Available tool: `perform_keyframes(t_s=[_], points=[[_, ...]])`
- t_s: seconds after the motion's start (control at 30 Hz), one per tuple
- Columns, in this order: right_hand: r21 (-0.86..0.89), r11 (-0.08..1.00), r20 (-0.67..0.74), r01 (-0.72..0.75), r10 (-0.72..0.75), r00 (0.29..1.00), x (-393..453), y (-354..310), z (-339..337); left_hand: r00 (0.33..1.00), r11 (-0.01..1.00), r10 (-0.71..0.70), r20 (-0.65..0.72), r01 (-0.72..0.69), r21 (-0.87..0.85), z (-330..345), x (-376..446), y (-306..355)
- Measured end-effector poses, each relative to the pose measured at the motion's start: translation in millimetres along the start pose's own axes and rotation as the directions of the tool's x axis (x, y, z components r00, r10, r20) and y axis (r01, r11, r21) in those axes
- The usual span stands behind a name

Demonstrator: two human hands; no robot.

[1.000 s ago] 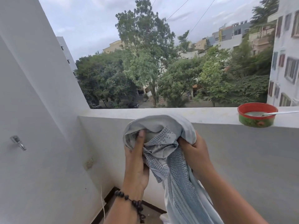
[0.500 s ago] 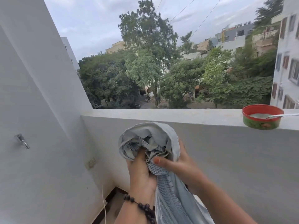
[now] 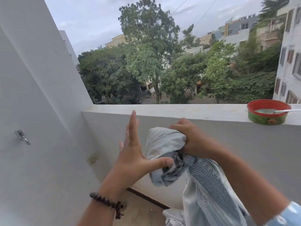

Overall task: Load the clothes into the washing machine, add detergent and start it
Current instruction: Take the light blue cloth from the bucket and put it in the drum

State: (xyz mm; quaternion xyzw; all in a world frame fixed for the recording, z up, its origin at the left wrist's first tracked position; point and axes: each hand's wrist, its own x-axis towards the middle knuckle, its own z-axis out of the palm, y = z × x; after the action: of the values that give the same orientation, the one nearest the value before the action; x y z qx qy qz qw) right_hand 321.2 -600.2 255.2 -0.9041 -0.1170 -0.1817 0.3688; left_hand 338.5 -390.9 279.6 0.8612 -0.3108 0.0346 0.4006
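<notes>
On a balcony, a person's right hand grips a bunched grey cloth to keep it gathered for loading, while the left hand, fingers straight, steadies the bundle just beside it with its thumb.

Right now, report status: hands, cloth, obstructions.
Left hand open, fingers straight, thumb on the grey cloth. Right hand grips its bunched top. Washing machine not in view. Nothing blocking.

No readable text, label, brand, number or sign shows anywhere.
</notes>
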Motion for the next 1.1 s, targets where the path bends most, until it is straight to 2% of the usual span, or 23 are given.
perform_keyframes(t_s=[0.1, 0.13, 0.2, 0.33, 0.5, 0.57, 0.7, 0.8, 0.9, 1.0, 1.1], points=[[-0.154, 0.987, 0.209, 0.052, -0.019, 0.978, 5.5, -13.1, 9.0, 0.986, 0.924, 0.015, 0.164, -0.076, 0.374, -2.2, 14.9, 15.9], [-0.168, 0.985, 0.253, 0.050, -0.006, 0.968, 5.7, -15.2, 9.7, 0.973, 0.896, -0.022, 0.230, -0.083, 0.437, -0.5, 19.8, 16.6], [-0.166, 0.985, 0.278, 0.049, -0.001, 0.961, 4.2, -17.2, 7.9, 0.949, 0.896, -0.069, 0.308, -0.078, 0.438, 4.5, 25.6, 13.8], [-0.083, 0.995, 0.277, 0.047, -0.022, 0.961, -2.6, -8.5, 3.3, 0.971, 0.975, -0.035, 0.238, -0.019, 0.222, 12.6, 30.4, -8.4], [0.270, 0.960, 0.256, -0.073, 0.001, 0.967, -13.4, 16.2, 2.1, 0.996, 0.992, -0.032, 0.082, 0.042, -0.121, 7.9, 33.6, -17.9], [0.412, 0.899, 0.302, -0.151, 0.022, 0.953, -21.3, 27.2, 3.4, 0.998, 0.950, -0.058, 0.003, 0.056, -0.307, 3.6, 37.2, -18.8], [0.562, 0.809, 0.322, -0.168, -0.027, 0.946, -30.0, 44.4, 14.5, 0.972, 0.759, -0.146, -0.186, -0.010, -0.651, -5.5, 49.2, -11.6], [0.582, 0.798, 0.300, -0.159, -0.028, 0.954, -27.0, 48.7, 15.5, 0.940, 0.621, -0.213, -0.267, -0.081, -0.780, -12.0, 58.7, -13.6], [0.599, 0.778, 0.207, -0.189, 0.078, 0.975, -21.0, 43.4, 17.9, 0.940, 0.509, -0.237, -0.245, -0.094, -0.856, -15.6, 65.7, -19.7], [0.624, 0.762, 0.131, -0.177, 0.121, 0.984, -16.7, 42.4, 15.9, 0.955, 0.523, -0.221, -0.197, -0.055, -0.851, -17.1, 65.6, -16.9], [0.596, 0.787, 0.167, -0.159, 0.072, 0.983, -15.5, 44.9, -2.3, 0.970, 0.530, -0.188, -0.153, -0.030, -0.847, -25.0, 63.4, -21.6]])
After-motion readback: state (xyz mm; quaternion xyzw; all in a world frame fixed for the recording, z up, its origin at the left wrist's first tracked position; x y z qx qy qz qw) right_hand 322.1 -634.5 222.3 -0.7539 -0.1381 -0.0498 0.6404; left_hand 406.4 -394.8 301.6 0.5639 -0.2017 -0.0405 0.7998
